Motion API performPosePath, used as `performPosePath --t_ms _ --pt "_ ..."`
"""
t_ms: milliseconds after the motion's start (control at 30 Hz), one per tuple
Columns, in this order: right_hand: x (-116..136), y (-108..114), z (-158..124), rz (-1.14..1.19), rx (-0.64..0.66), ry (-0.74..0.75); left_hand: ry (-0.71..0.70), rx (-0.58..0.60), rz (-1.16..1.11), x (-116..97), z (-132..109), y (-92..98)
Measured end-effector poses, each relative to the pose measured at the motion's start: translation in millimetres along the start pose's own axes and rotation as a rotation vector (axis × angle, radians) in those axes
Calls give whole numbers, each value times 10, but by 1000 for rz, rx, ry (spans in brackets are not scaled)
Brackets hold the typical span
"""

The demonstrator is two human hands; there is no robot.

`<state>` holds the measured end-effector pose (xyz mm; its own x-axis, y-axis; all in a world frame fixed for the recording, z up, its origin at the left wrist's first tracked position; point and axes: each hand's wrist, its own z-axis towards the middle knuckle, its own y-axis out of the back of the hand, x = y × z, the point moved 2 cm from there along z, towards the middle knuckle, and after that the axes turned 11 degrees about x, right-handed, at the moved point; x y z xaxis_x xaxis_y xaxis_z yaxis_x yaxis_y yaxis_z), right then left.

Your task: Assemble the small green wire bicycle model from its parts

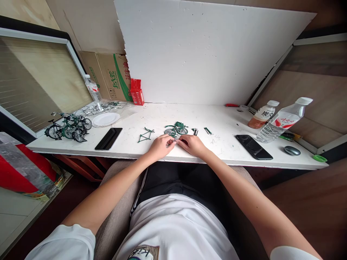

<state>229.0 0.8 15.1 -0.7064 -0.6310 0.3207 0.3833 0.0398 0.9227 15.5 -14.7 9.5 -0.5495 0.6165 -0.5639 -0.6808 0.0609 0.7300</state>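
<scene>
Just above the front edge of the table, my left hand (162,146) and my right hand (193,145) meet with fingertips pinched together. Whatever small piece lies between them is too tiny to make out. Right behind the fingers are model bicycle wheels (184,130) and a green model part (178,124), partly hidden by the hands. A green model bicycle frame (145,135) lies to the left of my left hand. Beyond my right hand are a small dark and silver piece (195,131) and a green strip-like part (208,130).
Assembled model bicycles (69,127) cluster at the far left, near a black phone (108,138), white plates (105,119) and part sprues (104,107). On the right are another phone (253,147), a tea bottle (262,115), a water bottle (284,120) and a mouse (292,150). A white board (217,54) stands behind.
</scene>
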Motion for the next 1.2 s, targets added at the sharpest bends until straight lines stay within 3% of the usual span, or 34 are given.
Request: performPosePath --t_ms 1200 --pt "-27 -23 17 -7 5 -9 -48 3 152 -37 -5 -11"
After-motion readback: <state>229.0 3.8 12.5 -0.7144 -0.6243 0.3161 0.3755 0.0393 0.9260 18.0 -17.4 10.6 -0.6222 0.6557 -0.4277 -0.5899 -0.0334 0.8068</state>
